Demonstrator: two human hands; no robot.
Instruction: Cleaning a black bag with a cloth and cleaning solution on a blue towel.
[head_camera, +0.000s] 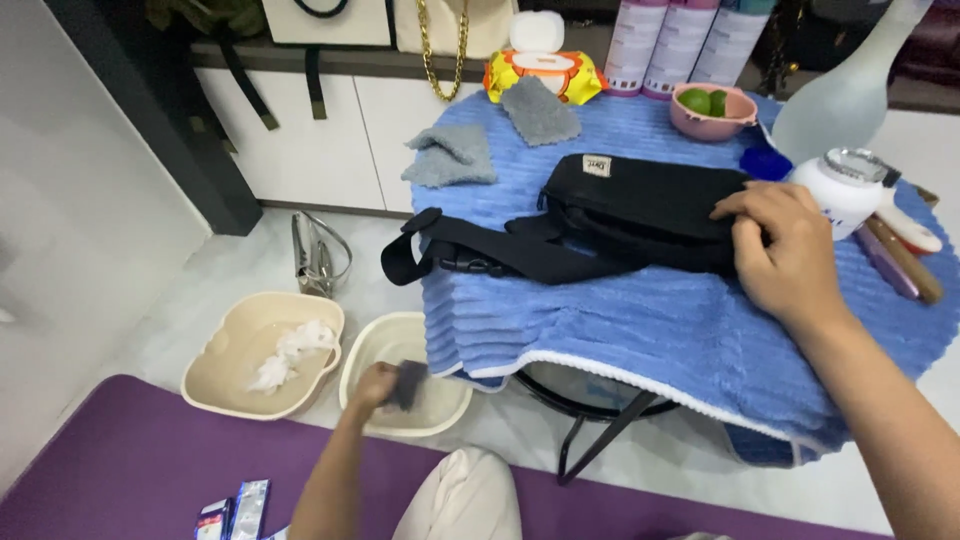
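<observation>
On blue towel (640, 330): right hand (785, 250) fingers flat on black bag (640, 205); left hand (378, 385) fingers clamped on grey cloth (408, 384).

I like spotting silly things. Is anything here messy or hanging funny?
Yes. The black bag lies on the blue towel, but its strap dangles off the table edge, and the towel droops unevenly at the front.

You are looking at a blue towel (620, 330) covering the surface. Two grey cloths (452, 155) are lying on it at the far left, with a third (540, 110) leaning on a wipes pack (545, 70). A pink bowl (712, 112) is holding limes (705, 100). A frosted bottle (850, 90) is standing beside a white jar (845, 190). On the floor, the beige basin (262, 355) is holding white stuff.
</observation>
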